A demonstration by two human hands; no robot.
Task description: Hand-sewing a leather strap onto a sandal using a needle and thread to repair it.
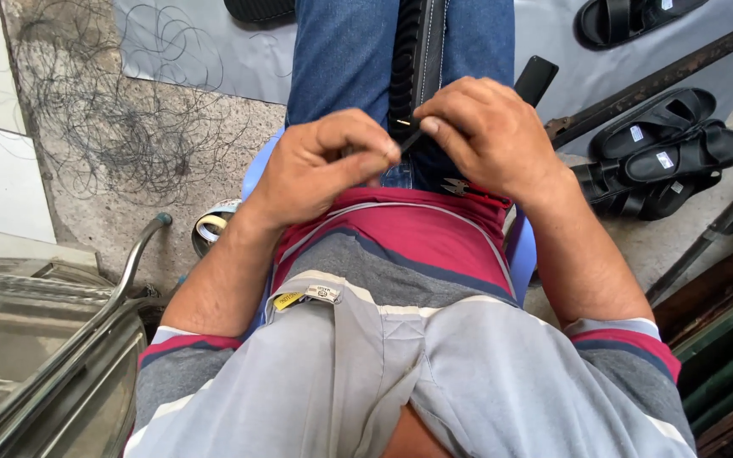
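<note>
**Both hands pinch the end of a black strap over your lap**

You sit on a pale blue plastic chair (521, 246), and the black ribbed strap (416, 59) runs down between your jeans-clad thighs, so your legs steady its length while only the near end needs handling. That end sits right between your two sets of fingers.

Your left hand (320, 165) is curled narrow, thumb pressed against forefinger, nipping a thin dark piece at the strap's tip; what that piece is cannot be told at this size. Your right hand (489, 131) closes from the other side, its fingers (447, 106) wrapped over the strap's end, thumb meeting the same spot. With both pinches touching, the work stays taut and close to your eyes.

Just below your right fingers a small pair of red-handled pliers (468, 188) rests on your lap, within easy reach. Beyond the right knuckles a flat black piece (536, 79) lies near your thigh. Well apart to the right of them, black sandals (668, 153) are piled on the floor; far left of your left fingers lies a tangle of thin wire (112, 119).
</note>
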